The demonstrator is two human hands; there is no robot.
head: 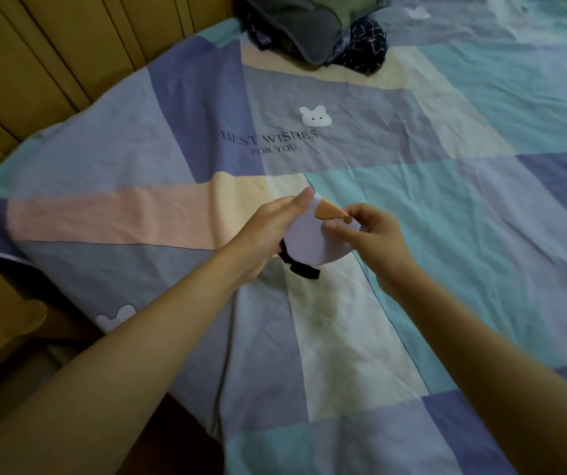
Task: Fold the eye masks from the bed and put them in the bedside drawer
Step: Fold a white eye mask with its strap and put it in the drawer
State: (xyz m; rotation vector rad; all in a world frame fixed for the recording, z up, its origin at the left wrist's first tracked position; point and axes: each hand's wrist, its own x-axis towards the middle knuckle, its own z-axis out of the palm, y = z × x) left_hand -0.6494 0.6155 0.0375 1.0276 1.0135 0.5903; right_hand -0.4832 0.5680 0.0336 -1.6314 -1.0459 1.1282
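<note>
A white eye mask (pixel 313 243) with an orange ear patch sits folded in half between both hands, just above the patchwork bed sheet (pixel 446 217). Its black strap (pixel 301 267) hangs out below the fold. My left hand (pixel 272 228) grips the mask's left edge, thumb on top. My right hand (pixel 374 231) pinches the right side, fingers curled over the front of the mask. The bedside drawer is not in view.
A grey and green pillow (pixel 302 25) and dark patterned cloth (pixel 364 46) lie at the head of the bed. A wooden headboard (pixel 69 46) runs along the left. A wooden bedside top (pixel 4 323) shows at the lower left.
</note>
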